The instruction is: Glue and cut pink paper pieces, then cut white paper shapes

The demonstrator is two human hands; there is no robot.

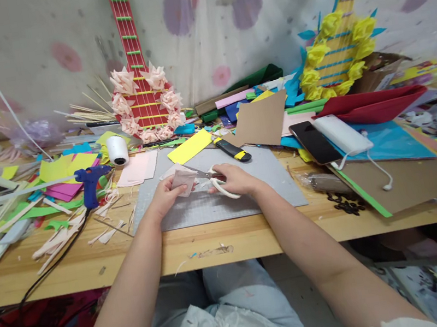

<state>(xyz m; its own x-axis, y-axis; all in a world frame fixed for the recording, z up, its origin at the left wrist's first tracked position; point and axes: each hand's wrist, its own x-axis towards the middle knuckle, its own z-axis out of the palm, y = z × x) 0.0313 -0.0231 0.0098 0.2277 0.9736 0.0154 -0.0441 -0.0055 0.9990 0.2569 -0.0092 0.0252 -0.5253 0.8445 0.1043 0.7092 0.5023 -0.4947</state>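
My left hand (167,192) pinches a small pale pink paper piece (185,181) above the grey cutting mat (248,192). My right hand (234,178) is closed round the white handles of a pair of scissors (210,178), whose blades reach left to the paper's edge. Both hands hover over the mat's middle, close together.
A blue glue gun (91,183) with a black cord lies to the left among paper scraps. A yellow-black utility knife (233,149), cardboard (261,120), a phone (314,141) and a white power bank (342,134) lie right. A red paper guitar (144,98) and a yellow-flowered one (333,51) lean behind.
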